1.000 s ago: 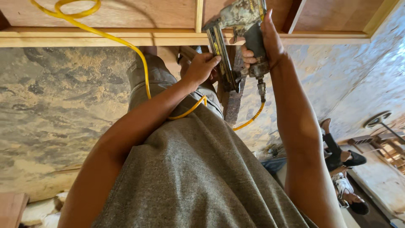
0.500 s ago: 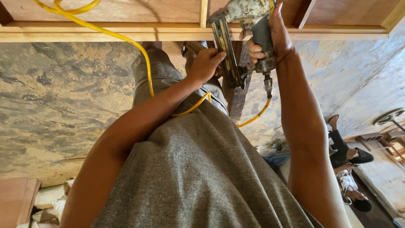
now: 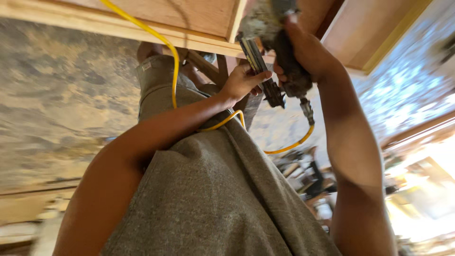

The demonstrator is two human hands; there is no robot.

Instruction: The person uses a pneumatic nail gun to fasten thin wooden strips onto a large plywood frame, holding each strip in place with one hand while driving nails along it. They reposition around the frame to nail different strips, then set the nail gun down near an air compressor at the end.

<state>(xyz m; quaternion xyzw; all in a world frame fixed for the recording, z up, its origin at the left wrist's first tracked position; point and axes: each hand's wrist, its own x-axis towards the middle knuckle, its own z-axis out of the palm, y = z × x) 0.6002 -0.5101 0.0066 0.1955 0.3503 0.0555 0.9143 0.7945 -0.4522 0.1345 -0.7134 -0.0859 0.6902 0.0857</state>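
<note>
The right hand (image 3: 308,52) is gripping the nail gun (image 3: 275,42) up under the wooden frame (image 3: 204,40), the left hand (image 3: 244,80) is steadying its strip, and pressing its nose flat should be helping.

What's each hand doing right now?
Left hand: fingers on the nail gun's magazine, steadying it.
Right hand: closed around the nail gun's grip.

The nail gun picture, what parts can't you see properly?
- Head view: top of the nail gun is cut off by the upper edge.
- Its grip is hidden under the right hand.
- The left hand covers part of the magazine.
- The hose runs off the upper edge.
- Right background is blurred.
</note>
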